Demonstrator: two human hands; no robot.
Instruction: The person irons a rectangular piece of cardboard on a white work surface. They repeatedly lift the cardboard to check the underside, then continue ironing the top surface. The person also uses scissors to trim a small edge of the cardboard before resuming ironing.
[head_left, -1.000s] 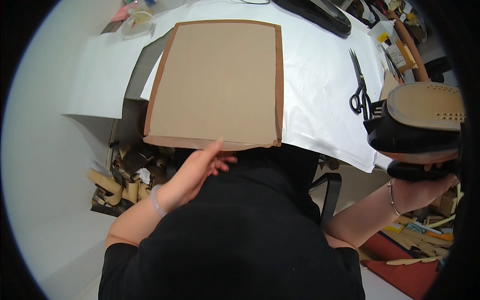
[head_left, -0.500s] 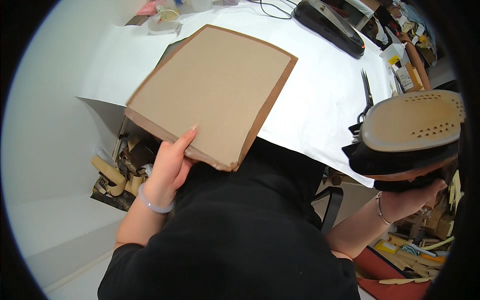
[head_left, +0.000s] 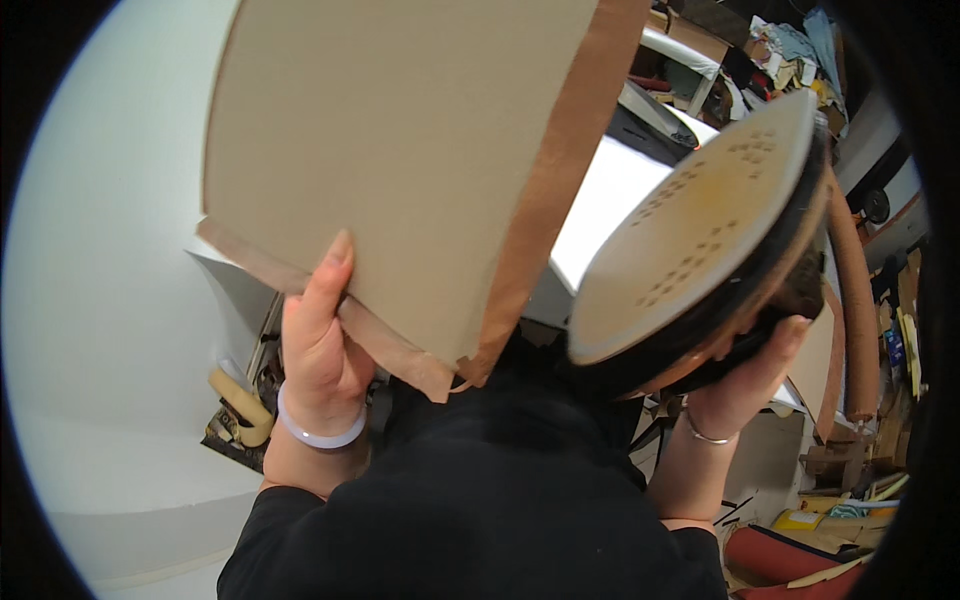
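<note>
My left hand [head_left: 330,345] pinches the lower left edge of a flat beige panel [head_left: 390,170] bordered with brown leather-like strips, the thumb on its face. The panel is tilted up before me, and its top runs out of the view. At its lower corner the brown border [head_left: 545,215] ends in a loose fold. On the right, my right hand [head_left: 750,385] is wrapped round the handle of a steam iron [head_left: 700,230], mostly hidden behind its black body. The iron's beige soleplate, dotted with steam holes, faces up and toward the panel; the two are apart.
Behind the panel and iron lies a white-covered table [head_left: 610,205] with a black device [head_left: 645,125] on it. A brown roll [head_left: 855,320] stands at the right by cluttered shelves. Tan rolled pieces [head_left: 240,410] lie low at the left, and red material [head_left: 775,553] is at the lower right.
The panel has risen closer to me in my left hand. My right hand has brought the iron leftward, tipping its soleplate toward the panel. The view has shifted to the right.
</note>
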